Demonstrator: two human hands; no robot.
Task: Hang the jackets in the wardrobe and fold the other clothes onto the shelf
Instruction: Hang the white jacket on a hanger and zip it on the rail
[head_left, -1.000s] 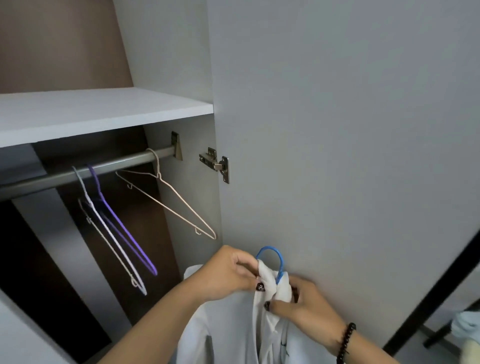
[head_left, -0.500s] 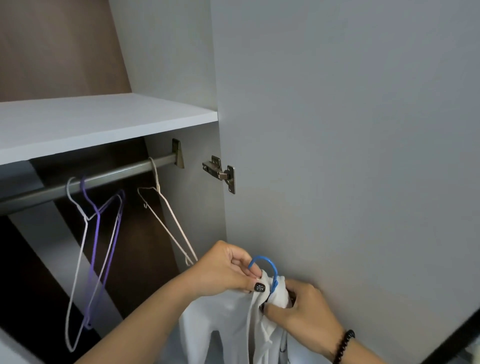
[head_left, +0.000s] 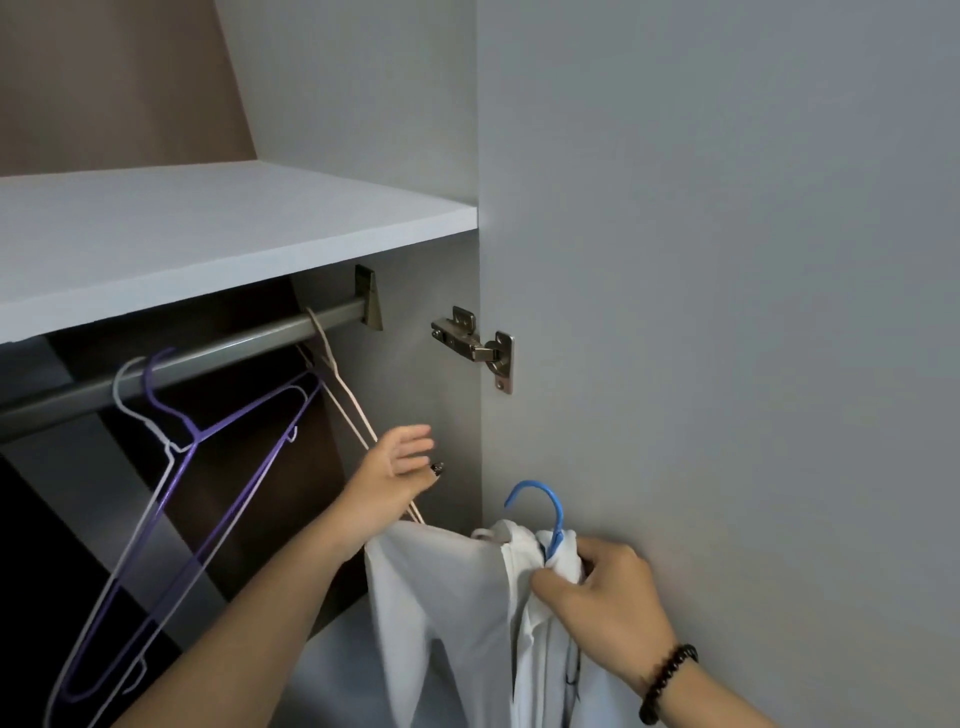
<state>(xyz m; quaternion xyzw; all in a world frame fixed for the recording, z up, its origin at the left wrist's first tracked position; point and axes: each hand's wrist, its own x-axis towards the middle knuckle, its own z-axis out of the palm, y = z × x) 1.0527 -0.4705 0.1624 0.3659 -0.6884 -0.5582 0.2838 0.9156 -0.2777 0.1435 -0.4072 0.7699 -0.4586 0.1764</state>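
- A white fabric jacket (head_left: 441, 613) hangs limp on a blue plastic hanger (head_left: 545, 512), collar bunched round its hook, low by the door.
- A grey metal wardrobe rail (head_left: 218, 358) runs under the pale grey shelf (head_left: 208, 228).

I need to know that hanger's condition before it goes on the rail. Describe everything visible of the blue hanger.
Only the hook and neck of the blue hanger show; the rest is hidden inside the white jacket draped on it. The hook is a thin, smooth, bright blue curve, seemingly coated wire or plastic, upright and opening to the left. It hangs on nothing, low beside the grey wardrobe door, well below the rail. The right hand pinches the collar at its neck; the left hand is off it.
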